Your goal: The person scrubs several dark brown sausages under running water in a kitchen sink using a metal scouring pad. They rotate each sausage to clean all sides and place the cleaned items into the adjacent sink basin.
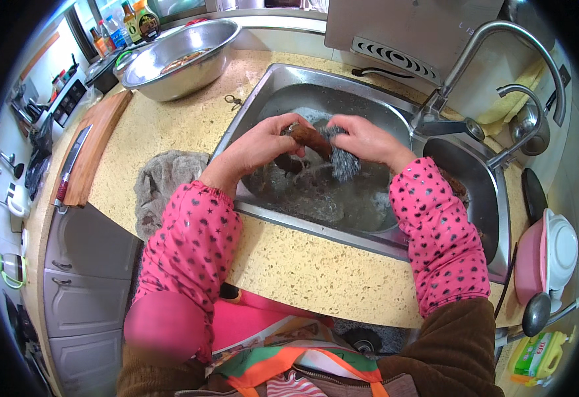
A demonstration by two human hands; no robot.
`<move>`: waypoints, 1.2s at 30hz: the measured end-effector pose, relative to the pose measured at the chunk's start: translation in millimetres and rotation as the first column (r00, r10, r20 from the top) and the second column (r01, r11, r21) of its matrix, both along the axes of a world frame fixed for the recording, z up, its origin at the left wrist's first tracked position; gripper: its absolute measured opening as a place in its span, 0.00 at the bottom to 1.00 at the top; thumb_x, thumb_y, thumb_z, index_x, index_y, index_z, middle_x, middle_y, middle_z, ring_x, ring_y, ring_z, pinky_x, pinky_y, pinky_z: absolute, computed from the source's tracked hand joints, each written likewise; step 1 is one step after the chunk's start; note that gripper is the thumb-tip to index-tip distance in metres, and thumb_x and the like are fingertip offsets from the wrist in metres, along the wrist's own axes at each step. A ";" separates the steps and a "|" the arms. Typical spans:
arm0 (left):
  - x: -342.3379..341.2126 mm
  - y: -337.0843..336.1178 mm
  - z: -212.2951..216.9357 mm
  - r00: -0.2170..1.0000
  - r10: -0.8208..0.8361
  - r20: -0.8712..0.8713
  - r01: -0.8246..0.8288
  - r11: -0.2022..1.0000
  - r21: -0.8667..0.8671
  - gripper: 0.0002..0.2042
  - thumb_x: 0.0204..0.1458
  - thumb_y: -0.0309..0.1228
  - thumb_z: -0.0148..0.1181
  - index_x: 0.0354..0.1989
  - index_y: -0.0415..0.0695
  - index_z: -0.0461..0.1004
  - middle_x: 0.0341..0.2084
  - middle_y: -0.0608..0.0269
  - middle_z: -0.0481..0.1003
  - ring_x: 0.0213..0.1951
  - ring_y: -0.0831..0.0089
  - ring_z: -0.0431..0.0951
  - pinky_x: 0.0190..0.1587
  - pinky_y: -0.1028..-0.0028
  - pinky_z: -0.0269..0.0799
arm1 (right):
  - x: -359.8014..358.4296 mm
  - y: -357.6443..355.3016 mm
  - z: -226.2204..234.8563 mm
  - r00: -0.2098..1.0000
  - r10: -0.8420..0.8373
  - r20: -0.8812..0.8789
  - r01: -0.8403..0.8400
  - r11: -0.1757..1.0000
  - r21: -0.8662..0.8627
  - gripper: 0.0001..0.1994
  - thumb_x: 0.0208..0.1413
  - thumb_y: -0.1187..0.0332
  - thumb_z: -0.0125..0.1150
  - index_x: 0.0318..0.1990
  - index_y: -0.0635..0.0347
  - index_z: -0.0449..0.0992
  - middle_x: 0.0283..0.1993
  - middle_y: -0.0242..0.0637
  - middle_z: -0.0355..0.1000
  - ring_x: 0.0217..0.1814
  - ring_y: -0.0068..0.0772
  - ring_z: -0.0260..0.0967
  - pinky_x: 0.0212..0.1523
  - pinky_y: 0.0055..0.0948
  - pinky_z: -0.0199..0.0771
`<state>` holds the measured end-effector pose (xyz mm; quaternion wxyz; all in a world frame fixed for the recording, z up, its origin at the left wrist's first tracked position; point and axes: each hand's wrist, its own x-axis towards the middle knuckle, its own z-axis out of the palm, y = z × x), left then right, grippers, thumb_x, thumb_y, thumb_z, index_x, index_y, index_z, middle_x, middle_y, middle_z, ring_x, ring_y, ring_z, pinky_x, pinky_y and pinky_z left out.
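Both my hands are over the large steel sink basin (253,206), which holds cloudy, foamy water. My left hand (263,147) is closed around a long, curved brown piece (312,140); whether it is a root or cured meat I cannot tell. My right hand (367,140) grips a grey wire-like scouring pad (345,161), which is pressed against the right end of that piece. Another dark brown piece (288,163) shows just below my left fingers, partly hidden by them. Pink patterned sleeve covers are on both forearms.
A tall faucet (464,56) rises behind the small right basin (484,221), where more brown stuff lies. Left of the sink are a grey cloth (164,182), a large metal bowl (164,79), and a knife (74,159) on a wooden board (101,142). Pink and white basins (534,261) stand at right.
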<state>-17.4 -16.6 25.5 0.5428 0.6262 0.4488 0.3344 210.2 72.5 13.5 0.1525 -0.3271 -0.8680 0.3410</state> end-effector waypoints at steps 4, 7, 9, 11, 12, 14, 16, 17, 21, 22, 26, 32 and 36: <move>-4.0 8.9 -8.9 0.999 0.017 0.034 -0.019 0.997 0.080 0.16 0.48 0.21 0.49 0.47 0.40 0.72 0.39 0.65 0.75 0.42 0.77 0.74 0.47 0.78 0.69 | 8.3 -1.6 -6.7 0.969 0.077 -0.236 -0.205 0.783 -0.587 0.20 0.49 0.74 0.59 0.52 0.64 0.73 0.42 0.33 0.74 0.46 0.23 0.69 0.48 0.26 0.69; -5.3 9.6 -10.3 0.991 0.013 0.134 -0.028 0.993 0.115 0.16 0.48 0.20 0.50 0.47 0.39 0.72 0.40 0.64 0.74 0.44 0.77 0.74 0.50 0.78 0.68 | -0.2 -13.2 -0.4 0.938 0.136 -0.319 -0.315 0.716 -0.622 0.23 0.48 0.74 0.66 0.53 0.67 0.71 0.45 0.33 0.74 0.48 0.22 0.69 0.52 0.24 0.67; -4.6 10.1 -10.3 0.980 -0.004 0.198 -0.005 0.999 0.044 0.16 0.49 0.21 0.51 0.49 0.38 0.71 0.44 0.62 0.73 0.47 0.77 0.73 0.53 0.77 0.67 | -12.7 -22.5 -3.8 0.919 0.245 -0.309 -0.380 0.757 -0.532 0.24 0.48 0.72 0.68 0.54 0.66 0.71 0.46 0.33 0.74 0.48 0.23 0.69 0.53 0.23 0.66; 2.4 11.6 -16.4 0.964 0.103 0.243 -0.157 0.963 0.217 0.17 0.54 0.25 0.52 0.53 0.38 0.69 0.46 0.61 0.71 0.48 0.76 0.71 0.53 0.76 0.67 | -24.8 -33.6 -4.2 0.921 0.119 -0.371 -0.343 0.701 -0.625 0.21 0.49 0.71 0.69 0.51 0.64 0.73 0.44 0.33 0.74 0.47 0.23 0.70 0.52 0.25 0.69; 3.7 12.5 -19.9 0.950 0.152 0.272 -0.234 0.925 0.299 0.17 0.56 0.27 0.53 0.55 0.38 0.68 0.47 0.61 0.70 0.49 0.76 0.71 0.53 0.75 0.67 | -30.1 -38.5 -1.3 0.913 0.034 -0.407 -0.323 0.670 -0.669 0.20 0.49 0.71 0.69 0.50 0.64 0.73 0.43 0.32 0.74 0.47 0.23 0.70 0.51 0.26 0.70; -0.8 17.8 -26.0 0.938 0.295 0.182 -0.339 0.890 0.305 0.19 0.60 0.32 0.53 0.58 0.39 0.64 0.47 0.60 0.69 0.50 0.75 0.70 0.53 0.74 0.67 | -33.8 -38.7 2.6 0.878 -0.113 -0.466 -0.295 0.640 -0.710 0.18 0.49 0.71 0.68 0.48 0.63 0.73 0.41 0.32 0.73 0.45 0.24 0.72 0.49 0.29 0.74; -3.4 20.6 -33.4 0.922 0.384 0.053 -0.384 0.887 0.256 0.22 0.64 0.43 0.49 0.60 0.42 0.62 0.43 0.63 0.69 0.46 0.75 0.71 0.48 0.74 0.69 | -33.5 -34.7 11.2 0.823 -0.210 -0.527 -0.267 0.676 -0.687 0.15 0.52 0.70 0.66 0.47 0.63 0.73 0.40 0.33 0.74 0.40 0.25 0.73 0.45 0.27 0.76; 4.0 18.6 -31.4 0.935 0.334 0.117 -0.348 0.928 0.132 0.21 0.64 0.44 0.48 0.58 0.42 0.63 0.42 0.62 0.69 0.46 0.73 0.71 0.48 0.73 0.70 | -28.8 -32.1 15.9 0.800 -0.270 -0.535 -0.223 0.696 -0.683 0.15 0.53 0.70 0.66 0.47 0.63 0.73 0.39 0.34 0.75 0.39 0.24 0.73 0.43 0.26 0.76; 18.1 8.5 -24.9 0.943 0.241 0.230 -0.251 0.968 0.013 0.21 0.65 0.51 0.42 0.47 0.44 0.68 0.31 0.64 0.69 0.32 0.74 0.71 0.32 0.73 0.70 | -25.5 -18.0 14.9 0.743 -0.332 -0.581 -0.142 0.770 -0.622 0.13 0.56 0.68 0.64 0.45 0.65 0.73 0.40 0.36 0.75 0.39 0.23 0.74 0.42 0.25 0.75; 16.7 9.1 -26.7 0.923 0.272 0.272 -0.275 0.961 -0.027 0.21 0.64 0.51 0.43 0.45 0.44 0.68 0.28 0.65 0.69 0.29 0.75 0.70 0.30 0.74 0.69 | -25.7 -17.7 14.6 0.772 -0.290 -0.566 -0.142 0.790 -0.597 0.15 0.57 0.66 0.63 0.47 0.65 0.72 0.41 0.35 0.75 0.42 0.25 0.73 0.45 0.27 0.74; 21.0 2.2 -12.4 0.873 0.330 0.359 -0.304 0.944 -0.130 0.22 0.63 0.53 0.44 0.39 0.44 0.69 0.21 0.68 0.67 0.21 0.78 0.66 0.24 0.75 0.65 | -11.2 -5.5 6.4 0.990 -0.138 -0.038 0.142 0.971 0.193 0.20 0.50 0.62 0.69 0.44 0.65 0.69 0.42 0.48 0.73 0.46 0.42 0.72 0.47 0.36 0.71; 14.8 7.3 -12.1 0.767 0.414 0.491 -0.303 0.907 -0.292 0.24 0.65 0.51 0.39 0.34 0.40 0.69 0.17 0.65 0.65 0.19 0.75 0.65 0.23 0.73 0.67 | -16.8 -31.7 -73.3 0.510 0.396 0.764 -0.434 0.885 -0.169 0.32 0.44 0.70 0.67 0.61 0.57 0.66 0.61 0.48 0.66 0.62 0.51 0.65 0.59 0.42 0.68; 9.8 11.2 -15.9 0.735 0.432 0.522 -0.306 0.899 -0.313 0.20 0.65 0.46 0.39 0.35 0.40 0.69 0.18 0.65 0.65 0.19 0.74 0.66 0.23 0.72 0.69 | -20.7 -13.3 -67.0 0.726 0.139 0.674 -0.271 0.958 0.094 0.23 0.46 0.78 0.56 0.54 0.58 0.71 0.47 0.51 0.74 0.52 0.55 0.71 0.51 0.45 0.73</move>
